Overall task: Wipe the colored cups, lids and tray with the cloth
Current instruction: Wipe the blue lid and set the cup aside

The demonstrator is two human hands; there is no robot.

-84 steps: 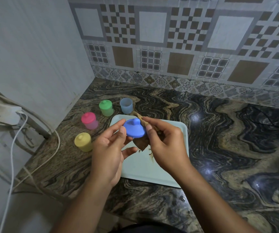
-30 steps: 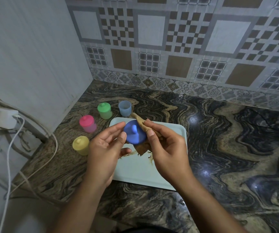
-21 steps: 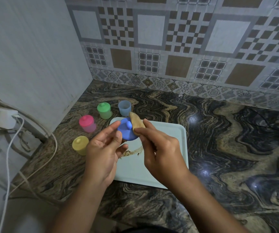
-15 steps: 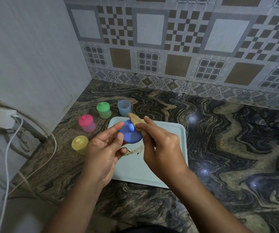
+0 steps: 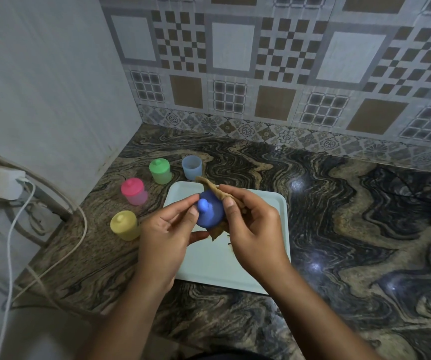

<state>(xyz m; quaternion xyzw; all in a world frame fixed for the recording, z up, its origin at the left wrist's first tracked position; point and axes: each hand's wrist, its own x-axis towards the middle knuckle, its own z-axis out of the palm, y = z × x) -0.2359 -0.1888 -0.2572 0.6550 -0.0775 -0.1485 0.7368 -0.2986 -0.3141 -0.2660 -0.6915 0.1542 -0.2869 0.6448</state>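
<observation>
Two bare hands meet above a pale tray point(image 5: 235, 271) that lies on a dark marbled surface point(image 5: 352, 229). The left hand point(image 5: 167, 237) holds a blue lid point(image 5: 210, 214) by its left edge, with its fingers point(image 5: 180, 206) curled onto the rim. The lid is tilted so that its knob faces the person. The right hand point(image 5: 254, 229) pinches a brown cloth point(image 5: 214, 189) against the lid's right edge, thumb and fingers closed on the fabric. A strip of cloth sticks up beyond the lid and more hangs below it. Lid and cloth are held in the air over the far left part of the tray.

Four cups stand on the surface, left of the tray and beyond it. The yellow cup point(image 5: 124, 226) is nearest, then the pink cup point(image 5: 134, 191) and the green cup point(image 5: 160, 172), each with its lid on. Farthest, just beyond the tray's far left corner, is an open blue cup point(image 5: 191, 167).

White cables point(image 5: 14, 229) and a plug block point(image 5: 1, 181) sit at the left edge. A patterned tiled wall point(image 5: 287, 61) rises behind.
</observation>
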